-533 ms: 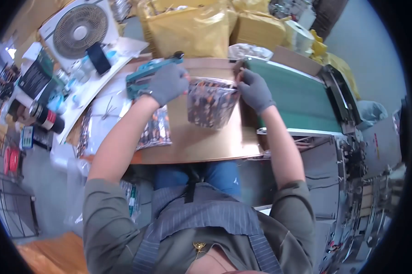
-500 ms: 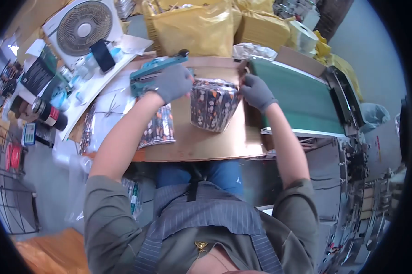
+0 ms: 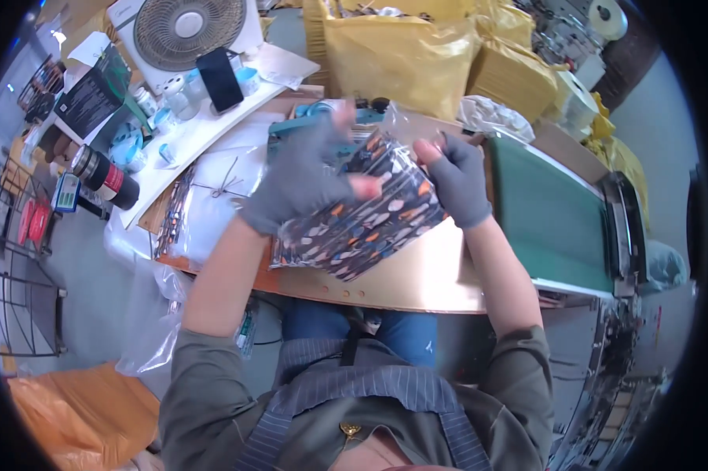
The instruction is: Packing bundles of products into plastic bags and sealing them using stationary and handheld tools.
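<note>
Right hand (image 3: 460, 180) grasps the upper-right edge of the patterned plastic packet (image 3: 397, 216); left hand (image 3: 295, 180), blurred, overlaps its left side, closure undetermined. Packet lies between the hands above the cardboard sheet (image 3: 436, 271), long axis slanting lower left to upper right, right hand nearer the upper end.

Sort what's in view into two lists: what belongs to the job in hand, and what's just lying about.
Job in hand, apparently:
Clear-wrapped dark packet with orange-and-white pattern, at the gray-gloved left hand and gray-gloved right hand
Flat tan work surface beneath

Probably just lying about:
White fan with round gray grille
Black rectangular phone
Black cylindrical flask with red band
</note>
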A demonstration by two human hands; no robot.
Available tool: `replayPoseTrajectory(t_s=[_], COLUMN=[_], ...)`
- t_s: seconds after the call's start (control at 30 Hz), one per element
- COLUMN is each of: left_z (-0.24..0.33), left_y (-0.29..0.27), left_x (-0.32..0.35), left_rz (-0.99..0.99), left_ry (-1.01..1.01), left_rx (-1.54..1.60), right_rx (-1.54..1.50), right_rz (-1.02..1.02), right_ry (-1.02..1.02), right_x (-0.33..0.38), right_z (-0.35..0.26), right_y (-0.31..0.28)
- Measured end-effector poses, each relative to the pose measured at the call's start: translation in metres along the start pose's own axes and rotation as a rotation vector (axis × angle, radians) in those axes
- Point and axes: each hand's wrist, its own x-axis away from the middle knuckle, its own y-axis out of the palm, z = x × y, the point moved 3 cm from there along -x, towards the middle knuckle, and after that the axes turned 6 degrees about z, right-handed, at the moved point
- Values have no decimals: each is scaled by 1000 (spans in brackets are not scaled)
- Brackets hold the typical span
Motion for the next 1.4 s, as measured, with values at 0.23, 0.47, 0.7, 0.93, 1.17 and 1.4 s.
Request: replayPoseTrajectory(t_s=[0.23,0.47,0.7,0.93,1.17,1.4], left_z=[-173,-248,-257,-234,-215,-211], left_y=[28,2,-1,-16,-28,-49], left_x=[44,22,36,118,139,185], left_rz=[-34,120,178,525,596,361], left_ry=[-809,-1012,-840,-607,-828,-990], left_rx=[435,506,397,-468,-278,333], right_rx=[688,832,1054,1020,490,-417], right_rz=[463,208,213,232,344,-379], right_ry=[-77,-390,-143,-138,17,549], right_x=[-130,-170,-156,-149,-94,106], right_z=[130,87,194,194,219,138], right_y=[27,94,76,78,68,174])
